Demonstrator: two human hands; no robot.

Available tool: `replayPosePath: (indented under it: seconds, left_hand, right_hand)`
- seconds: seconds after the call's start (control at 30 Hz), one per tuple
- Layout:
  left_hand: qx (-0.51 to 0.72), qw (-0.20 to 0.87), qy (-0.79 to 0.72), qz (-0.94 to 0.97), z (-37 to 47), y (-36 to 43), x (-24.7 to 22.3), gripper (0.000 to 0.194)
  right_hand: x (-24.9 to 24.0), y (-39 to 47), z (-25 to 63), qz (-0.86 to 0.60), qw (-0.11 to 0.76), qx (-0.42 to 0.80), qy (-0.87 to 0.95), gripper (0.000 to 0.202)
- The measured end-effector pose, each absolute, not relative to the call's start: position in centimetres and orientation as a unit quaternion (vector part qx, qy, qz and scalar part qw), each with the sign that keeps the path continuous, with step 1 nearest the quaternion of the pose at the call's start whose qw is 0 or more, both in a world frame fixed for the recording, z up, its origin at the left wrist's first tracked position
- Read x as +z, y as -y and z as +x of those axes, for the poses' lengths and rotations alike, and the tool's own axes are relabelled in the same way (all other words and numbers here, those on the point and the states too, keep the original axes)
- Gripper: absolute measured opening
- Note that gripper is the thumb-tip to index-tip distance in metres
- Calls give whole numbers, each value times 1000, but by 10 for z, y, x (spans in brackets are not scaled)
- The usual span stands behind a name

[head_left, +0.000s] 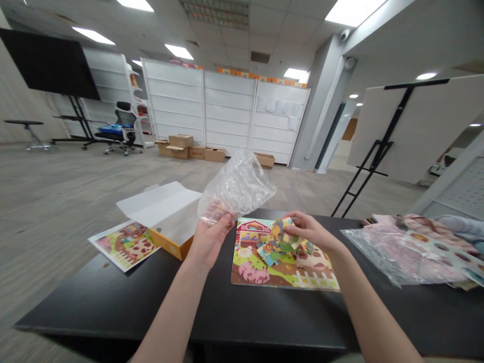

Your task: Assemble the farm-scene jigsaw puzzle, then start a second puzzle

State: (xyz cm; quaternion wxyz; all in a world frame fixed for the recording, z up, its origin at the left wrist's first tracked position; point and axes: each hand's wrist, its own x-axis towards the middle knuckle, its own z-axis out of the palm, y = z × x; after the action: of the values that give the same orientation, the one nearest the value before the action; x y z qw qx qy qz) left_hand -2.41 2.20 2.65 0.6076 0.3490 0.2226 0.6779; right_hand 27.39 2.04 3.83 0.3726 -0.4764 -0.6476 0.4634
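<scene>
Through the head camera I inspect two bare hands working above a black table [223, 317]. The left hand [212, 237] is raised over the table; its thumb and fingers are narrowed on the lower edge of a clear plastic bag [242, 186]. The bag is crumpled and stands up and away from the hand, tilted to the right.

I find the right hand [312, 232] above a farm picture board [255, 273]. Its thumb and fingertips are pinched on a small clump of puzzle pieces [280, 228]; I cannot tell how many it holds. Beneath and beside it, loose pieces [270, 253] lie heaped on the middle of the board, partly overlapping. The board lies flat on the table, its visible print showing a barn, a pig, a cow and a white fence.

To the left of the left hand I record an open box [172, 247], orange outside and white inside, its lid folded back. Just beside it lies a printed sheet [124, 247] with a similar farm scene. At the right of the table I note a clear plastic packet [406, 257] with pinkish contents, next to folded fabric [434, 227]. Cardboard boxes [180, 141] stand on the floor by white shelving [229, 111].
</scene>
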Motion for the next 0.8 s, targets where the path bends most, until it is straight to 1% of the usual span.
replayPosePath:
  seconds: [0.07, 0.13, 0.33, 0.4, 0.47, 0.53, 0.63, 0.73, 0.8]
  left_hand:
    - [674, 625, -203, 338, -25, -20, 29, 51]
    - [666, 639, -194, 332, -25, -18, 30, 51]
    - [646, 655, -189, 343, -20, -17, 29, 51]
    - [642, 659, -188, 344, -18, -17, 28, 50]
    - [637, 664, -189, 344, -17, -17, 29, 49]
    - [631, 668, -190, 346, -17, -16, 30, 51]
    - [621, 665, -201, 364, -15, -15, 29, 57]
    - [609, 613, -252, 435, -10, -15, 22, 61]
    - [595, 556, -286, 505, -5, -16, 13, 67]
  right_hand:
    - [36, -17, 260, -435, 292, 495, 693, 47]
    - [29, -13, 241, -405, 261, 489, 727, 43]
    - [0, 1, 180, -419, 325, 339, 777, 39]
    - [-4, 3, 171, -439, 320, 270, 795, 34]
    - [-5, 3, 170, -455, 296, 196, 817, 26]
    - [-4, 1, 174, -454, 289, 135, 832, 23]
    - [0, -1, 181, -450, 340, 120, 817, 34]
    - [6, -1, 186, -459, 428, 183, 756, 48]
    - [11, -1, 187, -454, 494, 229, 705, 47]
